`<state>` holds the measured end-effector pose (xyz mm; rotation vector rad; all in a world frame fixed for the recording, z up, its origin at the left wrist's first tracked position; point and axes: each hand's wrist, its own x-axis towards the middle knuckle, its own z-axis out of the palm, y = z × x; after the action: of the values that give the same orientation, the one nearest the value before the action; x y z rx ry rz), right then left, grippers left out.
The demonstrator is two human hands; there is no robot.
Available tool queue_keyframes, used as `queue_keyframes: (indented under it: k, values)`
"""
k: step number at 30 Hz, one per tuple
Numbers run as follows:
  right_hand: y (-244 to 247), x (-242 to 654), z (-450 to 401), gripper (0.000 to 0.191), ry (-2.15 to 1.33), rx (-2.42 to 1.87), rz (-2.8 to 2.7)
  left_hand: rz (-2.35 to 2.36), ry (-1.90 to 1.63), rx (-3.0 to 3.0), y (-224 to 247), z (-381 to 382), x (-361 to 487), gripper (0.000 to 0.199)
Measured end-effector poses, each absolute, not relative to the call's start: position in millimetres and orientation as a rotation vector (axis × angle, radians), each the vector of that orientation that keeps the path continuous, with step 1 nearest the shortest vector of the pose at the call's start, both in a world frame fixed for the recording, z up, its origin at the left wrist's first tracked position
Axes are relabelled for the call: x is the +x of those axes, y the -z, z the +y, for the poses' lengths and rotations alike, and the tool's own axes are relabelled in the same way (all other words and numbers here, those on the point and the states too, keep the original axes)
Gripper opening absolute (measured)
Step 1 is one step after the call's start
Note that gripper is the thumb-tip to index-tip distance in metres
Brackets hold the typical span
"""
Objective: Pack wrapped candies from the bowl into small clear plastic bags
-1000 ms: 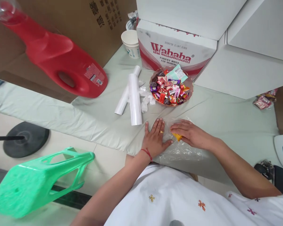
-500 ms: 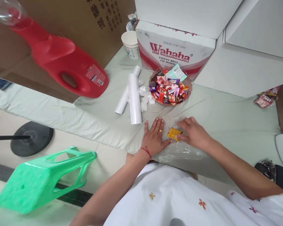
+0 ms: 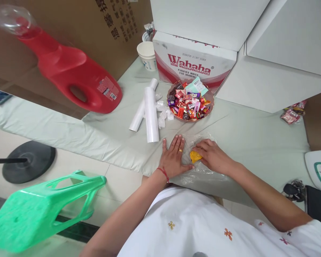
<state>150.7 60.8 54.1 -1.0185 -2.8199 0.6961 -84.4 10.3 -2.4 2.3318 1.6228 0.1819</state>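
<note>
My left hand lies flat with fingers spread, pressing the left part of a clear plastic sheet or bag onto the cloth. On that plastic sits a small yellow packet, perhaps a wrapped sweet. The fingers of my right hand curl around the packet's right side and partly cover it. A bowl full of wrapped candies stands just beyond both hands.
Two white rolls and crumpled clear plastic lie left of the bowl. Behind stand paper cups and a Wahaha box. A large red jug leans at left, above a green stool. Keys and a black phone are at right.
My right hand has closed in around the yellow packet, which looked flat and more exposed before. My left hand keeps its flat press. The view has shifted slightly.
</note>
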Motion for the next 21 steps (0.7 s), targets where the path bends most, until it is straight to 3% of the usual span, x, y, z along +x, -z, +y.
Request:
queue_keyframes:
  k: [3,6,11,15,21]
  values:
    - [-58.1,154.2,68.0,0.058,-0.802,-0.931,-2.772,1.611,-0.171,2.349,2.8,10.3,-84.8,0.123]
    - [-83.3,158.7,93.2,0.044,-0.826,-0.991,-2.661,1.621,-0.154,2.352,2.9,10.4,-84.8,0.124]
    - [-120.9,143.4,178.5,0.033,-0.387,-1.276,-2.568,1.625,-0.137,2.336,2.8,10.9,-84.4,0.122]
    - [-109.5,107.1,255.6,0.041,-0.208,-1.364,-2.534,1.611,-0.116,2.328,2.2,12.0,-83.8,0.122]
    - [-76.4,80.9,278.6,0.06,-0.436,-1.026,-2.852,1.614,-0.102,2.318,1.8,12.3,-84.0,0.119]
